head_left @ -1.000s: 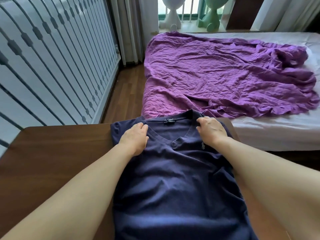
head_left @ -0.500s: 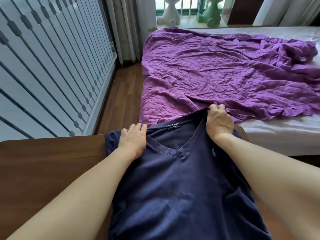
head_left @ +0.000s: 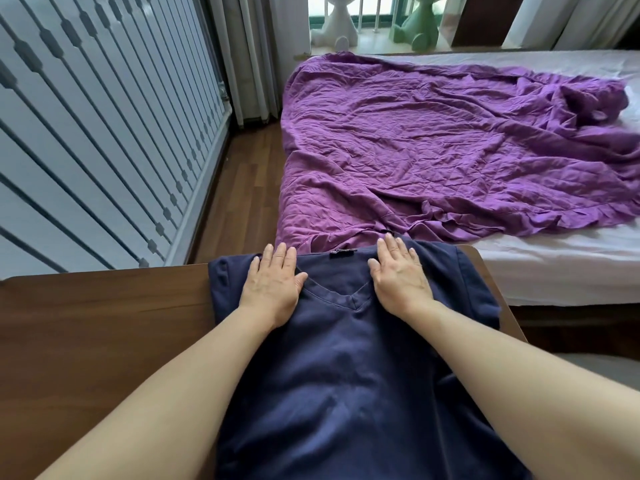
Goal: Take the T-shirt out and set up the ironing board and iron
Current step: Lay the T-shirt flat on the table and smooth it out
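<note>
In the head view, the navy V-neck T-shirt (head_left: 346, 358) lies front-up along the brown table (head_left: 104, 323), low in the frame. The right hand (head_left: 401, 278), which pinched the collar half a second ago, has let go; it and the left hand (head_left: 273, 285) press flat, fingers spread, beside the neckline. The shirt looks laid out, but no ironing board or iron is visible.

— What does the person wear on the arms?
— Nothing that shows: both forearms are bare to the frame's edge. The left hand (head_left: 273, 285) and right hand (head_left: 398, 277) carry no rings, with short, unpainted nails.
</note>
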